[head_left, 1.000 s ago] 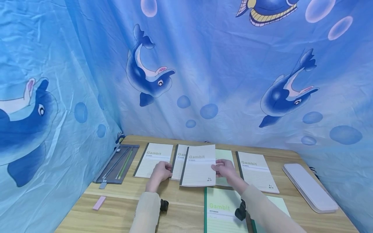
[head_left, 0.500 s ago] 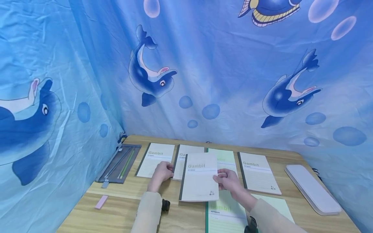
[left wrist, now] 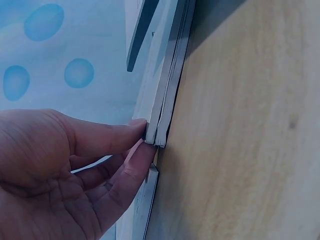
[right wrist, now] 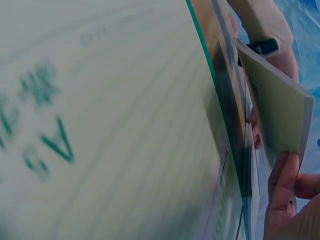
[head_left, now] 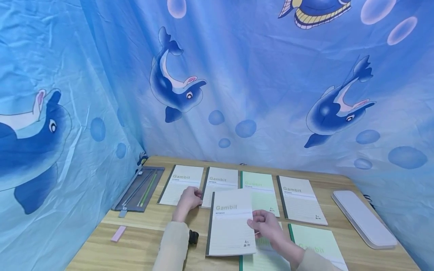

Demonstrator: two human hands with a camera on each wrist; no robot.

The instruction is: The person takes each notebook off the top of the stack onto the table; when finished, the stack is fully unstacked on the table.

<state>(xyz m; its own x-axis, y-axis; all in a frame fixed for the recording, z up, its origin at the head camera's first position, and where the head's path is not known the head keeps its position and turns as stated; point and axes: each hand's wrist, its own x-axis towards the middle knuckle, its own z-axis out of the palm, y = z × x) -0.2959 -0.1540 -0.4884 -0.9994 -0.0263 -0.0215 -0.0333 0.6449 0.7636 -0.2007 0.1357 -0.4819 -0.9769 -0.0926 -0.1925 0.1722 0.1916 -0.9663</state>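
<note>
My right hand (head_left: 269,227) pinches the right edge of a cream Gambit notebook (head_left: 230,226) with a dark spine. In the right wrist view this notebook (right wrist: 280,105) is tilted up off the table, thumb on one face and fingers on the other. My left hand (head_left: 190,197) is at the near left corner of another cream notebook (head_left: 222,184) in the back row. In the left wrist view, thumb and finger of the left hand (left wrist: 115,155) pinch that corner, where two thin notebooks (left wrist: 167,100) lie stacked.
The back row also has a cream notebook (head_left: 183,177) at left, a green one (head_left: 261,199) and a cream one (head_left: 301,199). Two green notebooks (head_left: 318,244) lie in front. A mesh pencil pouch (head_left: 139,188) and pink eraser (head_left: 118,233) lie left, a white case (head_left: 364,220) right.
My right hand has drawn the cream notebook from over the back row toward me, uncovering the notebooks behind it and overlapping a front green one. The left hand has stayed at its corner.
</note>
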